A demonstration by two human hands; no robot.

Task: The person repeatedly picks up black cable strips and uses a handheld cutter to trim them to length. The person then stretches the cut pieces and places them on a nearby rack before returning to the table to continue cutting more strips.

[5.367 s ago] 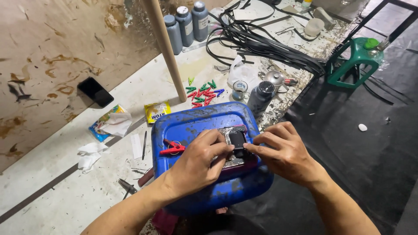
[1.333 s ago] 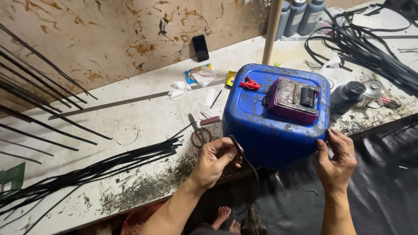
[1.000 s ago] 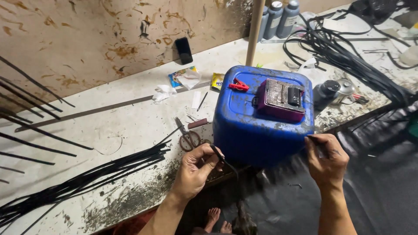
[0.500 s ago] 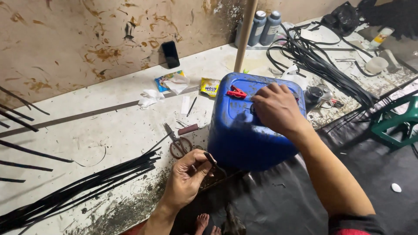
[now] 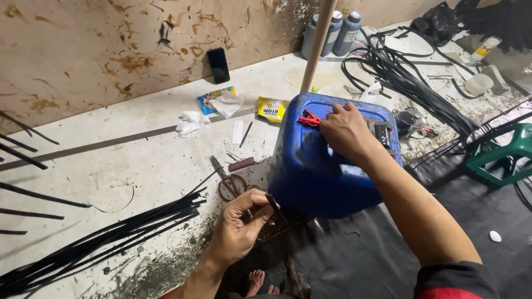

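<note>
Fingers of the left hand (image 5: 241,224) pinch a thin black strip (image 5: 274,203) beside the blue jerrycan (image 5: 316,171); the right hand (image 5: 346,133) rests curled on its top, grip unclear. Strip looks light, springy, best held near its end.

bare forearms; right arm's sleeve (image 5: 454,279) black with red; bare toes.
</note>
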